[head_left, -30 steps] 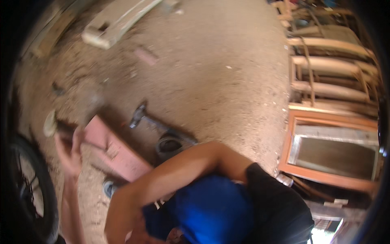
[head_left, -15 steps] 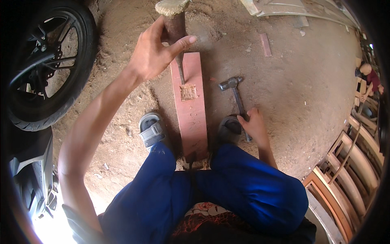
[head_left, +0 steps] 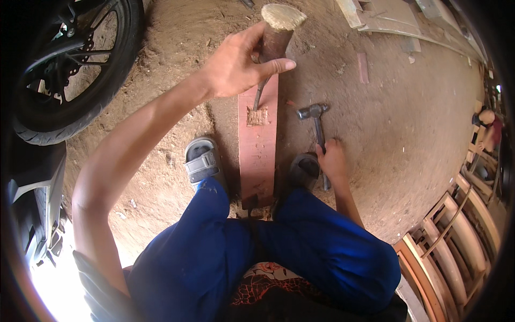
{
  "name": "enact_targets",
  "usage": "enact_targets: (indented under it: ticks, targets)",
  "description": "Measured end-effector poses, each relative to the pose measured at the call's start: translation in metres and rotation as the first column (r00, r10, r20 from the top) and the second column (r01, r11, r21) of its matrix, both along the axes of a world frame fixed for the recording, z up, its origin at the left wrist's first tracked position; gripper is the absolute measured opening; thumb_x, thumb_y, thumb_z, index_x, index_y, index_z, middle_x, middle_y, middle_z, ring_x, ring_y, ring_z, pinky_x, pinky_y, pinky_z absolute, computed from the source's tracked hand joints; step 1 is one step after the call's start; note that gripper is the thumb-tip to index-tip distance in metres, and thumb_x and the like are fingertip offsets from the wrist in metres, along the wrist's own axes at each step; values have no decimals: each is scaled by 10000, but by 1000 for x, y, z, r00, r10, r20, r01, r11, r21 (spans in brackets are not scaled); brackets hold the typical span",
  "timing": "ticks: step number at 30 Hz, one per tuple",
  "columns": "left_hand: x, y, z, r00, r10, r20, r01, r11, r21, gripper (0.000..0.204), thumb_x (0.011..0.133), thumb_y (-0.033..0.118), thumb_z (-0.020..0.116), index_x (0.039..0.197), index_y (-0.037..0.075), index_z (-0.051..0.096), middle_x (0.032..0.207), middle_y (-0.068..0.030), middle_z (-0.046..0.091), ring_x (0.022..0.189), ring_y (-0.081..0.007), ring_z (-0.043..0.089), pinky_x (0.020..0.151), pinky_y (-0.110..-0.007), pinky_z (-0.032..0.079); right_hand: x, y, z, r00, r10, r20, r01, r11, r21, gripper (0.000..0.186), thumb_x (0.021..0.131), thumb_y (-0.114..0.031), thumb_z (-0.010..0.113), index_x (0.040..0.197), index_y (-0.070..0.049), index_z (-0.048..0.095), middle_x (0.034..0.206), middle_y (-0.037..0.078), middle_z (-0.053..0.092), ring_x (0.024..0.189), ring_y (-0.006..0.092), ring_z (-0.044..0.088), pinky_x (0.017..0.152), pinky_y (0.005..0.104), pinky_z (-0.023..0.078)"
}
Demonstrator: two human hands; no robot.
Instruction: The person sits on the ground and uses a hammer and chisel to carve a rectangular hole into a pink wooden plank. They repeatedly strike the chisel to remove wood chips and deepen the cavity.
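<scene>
My left hand is wrapped round the thick wooden handle of a chisel, whose top end is pale and frayed. The chisel's metal blade slants down into a rough square mortise cut in a reddish wooden beam. That beam lies lengthwise on the ground between my feet. To its right, my right hand is closed on the handle of a hammer. The hammer's head is held low beside the beam, apart from the chisel.
A motorcycle wheel stands at the left. Curved wooden frame pieces are stacked at the lower right, with another person beyond them. A small wood strip lies on the dirt floor; more boards lie at the far right.
The chisel's handle has tilted to the right, and its tip has shifted from the mortise's far edge into the recess. My right hand keeps the hammer low, and the whole view has shifted slightly.
</scene>
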State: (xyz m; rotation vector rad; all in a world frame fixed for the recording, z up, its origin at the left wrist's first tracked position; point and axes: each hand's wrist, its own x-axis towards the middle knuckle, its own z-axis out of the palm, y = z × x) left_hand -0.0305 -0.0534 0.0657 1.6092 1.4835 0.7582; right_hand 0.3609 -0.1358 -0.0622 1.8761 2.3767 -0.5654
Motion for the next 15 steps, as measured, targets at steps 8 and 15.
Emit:
enact_targets:
  ticks: [8, 15]
  targets:
    - [-1, -2, 3, 997, 36, 64, -42, 995, 93, 635, 862, 513, 728, 1228, 27, 546, 975, -186, 667, 879, -271, 674, 836, -438, 561, -7, 18, 41, 961, -247, -124, 170, 883, -438, 285, 936, -240, 644, 937, 33, 563, 701, 151, 627, 559, 281, 633, 522, 402, 507]
    - [9, 11, -8, 994, 20, 110, -38, 986, 163, 649, 879, 487, 717, 1300, 37, 516, 816, -153, 673, 685, -248, 675, 712, -433, 589, -35, 57, 132, 752, -651, -107, 256, 438, -862, 194, 973, -221, 616, 895, -54, 555, 645, 14, 559, 522, 117, 563, 468, 275, 464]
